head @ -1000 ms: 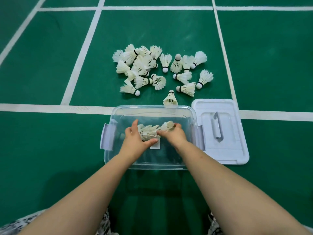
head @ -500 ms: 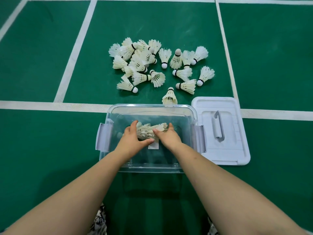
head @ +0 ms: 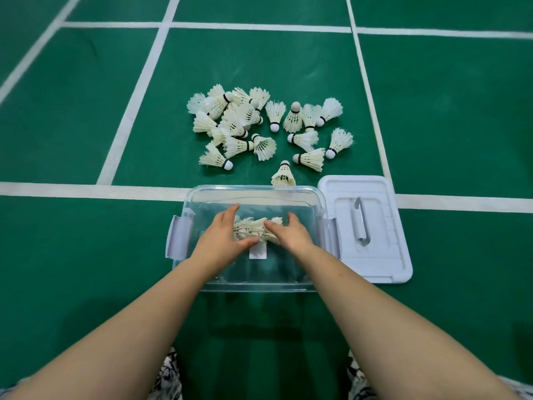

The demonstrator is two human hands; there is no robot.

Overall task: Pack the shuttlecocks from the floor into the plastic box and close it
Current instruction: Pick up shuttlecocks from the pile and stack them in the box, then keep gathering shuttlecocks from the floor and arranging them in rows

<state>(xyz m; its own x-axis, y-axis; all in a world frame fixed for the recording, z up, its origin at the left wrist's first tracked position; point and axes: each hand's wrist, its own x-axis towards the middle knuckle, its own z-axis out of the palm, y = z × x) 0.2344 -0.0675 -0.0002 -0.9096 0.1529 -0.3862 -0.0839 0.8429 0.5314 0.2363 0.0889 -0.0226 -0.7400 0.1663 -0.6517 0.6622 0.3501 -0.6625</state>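
Note:
A clear plastic box (head: 202,194) with grey side latches stands open on the green floor in front of me. Both my hands are inside it. My left hand (head: 219,238) and my right hand (head: 295,235) cup a small bunch of white shuttlecocks (head: 253,226) between them, low in the box, with thumbs touching the feathers and fingers stretched forward. Several more shuttlecocks (head: 245,125) lie scattered on the floor beyond the box. One shuttlecock (head: 283,176) stands cork-up just behind the far rim.
The grey lid (head: 383,255) lies handle-up on the floor, touching the box's right side. A white label (head: 257,252) sits on the box bottom. White court lines (head: 86,190) cross the floor. My patterned clothing shows at the bottom edge.
My hands have stayed around the bunch inside the box and their fingers have spread out a little. The floor pile has not moved.

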